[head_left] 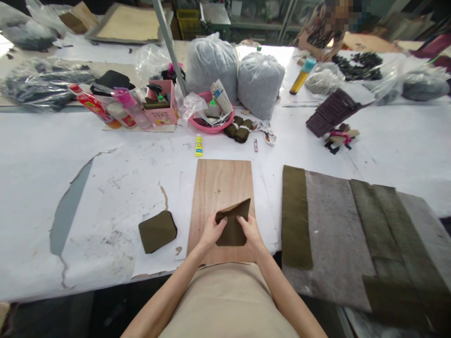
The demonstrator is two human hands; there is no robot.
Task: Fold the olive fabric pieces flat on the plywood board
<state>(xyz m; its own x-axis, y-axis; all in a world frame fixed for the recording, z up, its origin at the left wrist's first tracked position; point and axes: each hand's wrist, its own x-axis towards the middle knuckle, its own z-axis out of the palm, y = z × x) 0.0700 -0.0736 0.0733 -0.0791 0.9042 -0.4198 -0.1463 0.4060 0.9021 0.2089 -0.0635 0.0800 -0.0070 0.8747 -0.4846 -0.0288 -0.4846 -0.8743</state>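
Over a wooden board (221,178), both hands hold one piece of olive-green fabric (231,233) by its two sides. My left hand (212,230) grips the left edge, thumb on the face of the cloth. On the right edge, my right hand (251,230) does the same, its thumb pressed near the upper part. The top of the piece is folded or bent, with its right corner sticking up. The fingers behind the cloth are hidden. To the left of the board lies a stack of olive-green fabric pieces (158,232) with cut corners.
On the right, a grey board (334,225) carries olive fabric strips (296,216). Beyond my board lie a yellow glue tube (199,145), small snips (255,145) and a pink basket (211,127). Farther back stand two stuffed white bags (211,65). Another person (322,33) leans at the far side.
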